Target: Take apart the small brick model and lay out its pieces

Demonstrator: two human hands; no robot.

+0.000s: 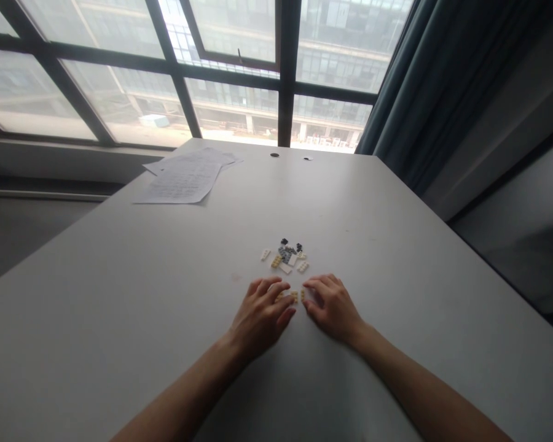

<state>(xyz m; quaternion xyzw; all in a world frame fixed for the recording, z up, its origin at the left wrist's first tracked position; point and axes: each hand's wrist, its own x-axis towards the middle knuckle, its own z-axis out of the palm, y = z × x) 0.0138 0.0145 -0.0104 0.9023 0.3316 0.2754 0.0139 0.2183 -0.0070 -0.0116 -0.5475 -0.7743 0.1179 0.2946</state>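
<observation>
My left hand [263,313] rests low over the white table, its fingers curled around a small tan toy brick [294,297]. Part of another tan piece shows under those fingers, mostly hidden. Facing it, my right hand [334,307] has thumb and forefinger at either end of a second small tan brick [303,296]. A narrow gap separates the two bricks. Just beyond my hands lies a loose pile: grey bricks [286,253], a yellowish brick [276,261], white pieces [303,266] and small black pieces [284,241].
The white table [166,288] stretches to a large window [239,110]. Printed papers [179,178] lie at its far left. Near the back edge are two small round holes [274,155]. A dark blue curtain [424,92] hangs at the right.
</observation>
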